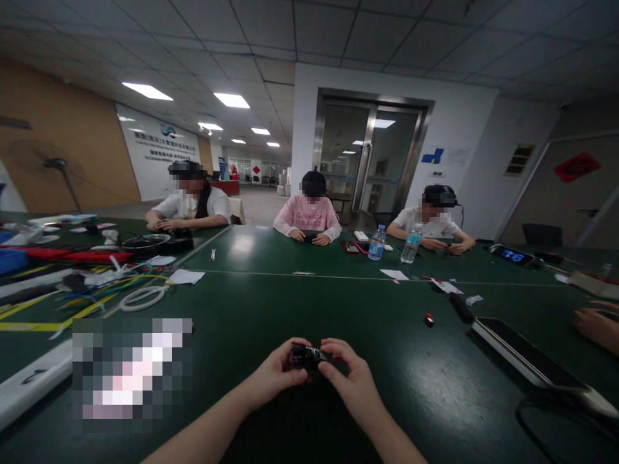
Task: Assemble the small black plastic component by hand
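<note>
The left hand (279, 368) and right hand (349, 374) both grip a small black object (304, 356) between them, over the counter (232, 328), well apart from its far edge. The object's long axis lies sideways — roughly along that edge — one end toward each hand.

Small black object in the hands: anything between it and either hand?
Nothing visible. The left hand grips the small black object directly, and the right hand pinches its other end. The small red-topped item lies apart, farther right on the green tabletop.
</note>
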Available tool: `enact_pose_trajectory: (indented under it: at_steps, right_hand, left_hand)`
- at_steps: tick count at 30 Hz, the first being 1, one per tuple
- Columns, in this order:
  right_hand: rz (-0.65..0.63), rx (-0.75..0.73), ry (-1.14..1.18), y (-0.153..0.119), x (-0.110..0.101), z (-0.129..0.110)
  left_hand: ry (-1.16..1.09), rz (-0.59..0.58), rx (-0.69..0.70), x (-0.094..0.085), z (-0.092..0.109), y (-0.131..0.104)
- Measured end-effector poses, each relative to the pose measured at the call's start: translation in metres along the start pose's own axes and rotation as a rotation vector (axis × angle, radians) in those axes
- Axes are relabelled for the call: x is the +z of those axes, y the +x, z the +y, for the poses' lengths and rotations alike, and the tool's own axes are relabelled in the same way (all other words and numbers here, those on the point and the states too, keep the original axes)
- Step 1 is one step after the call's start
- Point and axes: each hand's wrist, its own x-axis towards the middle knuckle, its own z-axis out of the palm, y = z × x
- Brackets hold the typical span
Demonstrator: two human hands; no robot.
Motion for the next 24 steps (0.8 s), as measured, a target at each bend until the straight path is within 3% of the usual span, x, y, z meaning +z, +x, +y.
enact_pose_trajectory:
  at_steps: [24]
  right_hand:
    - [0.310, 0.115, 0.354, 0.006, -0.014, 0.018]
  left_hand:
    - [0.036, 0.033, -0.025, -0.001, 0.000, -0.001]
